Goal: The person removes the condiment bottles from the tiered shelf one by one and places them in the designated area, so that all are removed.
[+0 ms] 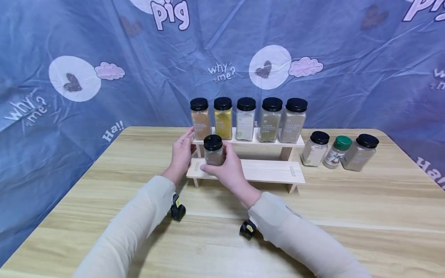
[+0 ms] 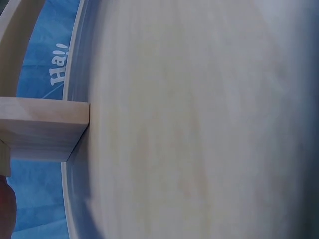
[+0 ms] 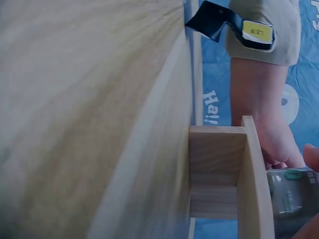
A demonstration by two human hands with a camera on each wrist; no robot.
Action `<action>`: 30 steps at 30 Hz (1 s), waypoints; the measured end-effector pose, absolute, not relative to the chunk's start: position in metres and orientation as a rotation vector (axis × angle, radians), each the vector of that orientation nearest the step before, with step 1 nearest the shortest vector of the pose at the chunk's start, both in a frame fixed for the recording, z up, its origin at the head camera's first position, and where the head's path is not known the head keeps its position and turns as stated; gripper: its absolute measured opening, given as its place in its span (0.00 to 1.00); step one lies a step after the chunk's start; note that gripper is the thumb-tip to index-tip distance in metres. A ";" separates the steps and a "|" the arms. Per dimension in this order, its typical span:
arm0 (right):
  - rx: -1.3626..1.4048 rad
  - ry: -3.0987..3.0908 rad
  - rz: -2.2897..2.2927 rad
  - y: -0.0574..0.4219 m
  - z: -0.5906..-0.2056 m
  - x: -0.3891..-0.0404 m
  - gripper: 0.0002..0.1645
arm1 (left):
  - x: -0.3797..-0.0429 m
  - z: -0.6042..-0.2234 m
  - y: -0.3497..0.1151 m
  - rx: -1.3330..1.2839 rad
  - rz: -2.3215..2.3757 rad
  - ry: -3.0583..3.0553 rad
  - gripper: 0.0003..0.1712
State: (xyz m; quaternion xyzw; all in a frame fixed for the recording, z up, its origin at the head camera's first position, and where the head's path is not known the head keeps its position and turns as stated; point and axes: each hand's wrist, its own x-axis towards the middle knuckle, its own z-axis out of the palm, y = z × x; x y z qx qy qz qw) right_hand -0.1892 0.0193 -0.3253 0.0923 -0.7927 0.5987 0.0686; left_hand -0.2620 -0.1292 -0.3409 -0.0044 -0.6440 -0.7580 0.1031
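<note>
My right hand (image 1: 227,166) grips a spice jar (image 1: 213,152) with a black lid, fingers round its far side and thumb at the front. The jar stands upright at the left end of the lower step of a wooden two-step rack (image 1: 267,170). In the right wrist view the jar (image 3: 291,199) has its base right at the step board (image 3: 256,189). My left hand (image 1: 180,152) holds the left end of the rack's upper step, fingertips beside the leftmost jar (image 1: 200,119). The left wrist view shows mostly tabletop, with a rack leg (image 2: 42,127) at left.
On the upper step stands a row of several black-lidded spice jars (image 1: 246,119). Right of the rack, on the wooden table (image 1: 347,208), are a black-lidded jar (image 1: 314,148), a green-lidded bottle (image 1: 336,152) and another black-lidded jar (image 1: 359,152). A blue printed cloth (image 1: 174,69) hangs behind.
</note>
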 end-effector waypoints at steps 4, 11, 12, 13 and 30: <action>0.263 -2.440 1.753 0.016 -0.326 -0.190 0.47 | -0.262 -0.342 -0.130 -0.023 -2.252 -1.869 0.24; 0.217 -2.444 1.731 0.015 -0.324 -0.192 0.45 | -0.262 -0.341 -0.130 -0.024 -2.266 -1.852 0.24; 0.214 -2.445 1.727 0.015 -0.324 -0.191 0.45 | -0.262 -0.341 -0.129 -0.023 -2.269 -1.848 0.24; 0.210 -2.446 1.724 0.016 -0.324 -0.191 0.45 | -0.262 -0.341 -0.129 -0.024 -2.269 -1.851 0.24; 0.310 -2.326 1.812 0.024 -0.306 -0.182 0.44 | -0.262 -0.341 -0.128 -0.005 -2.247 -1.882 0.24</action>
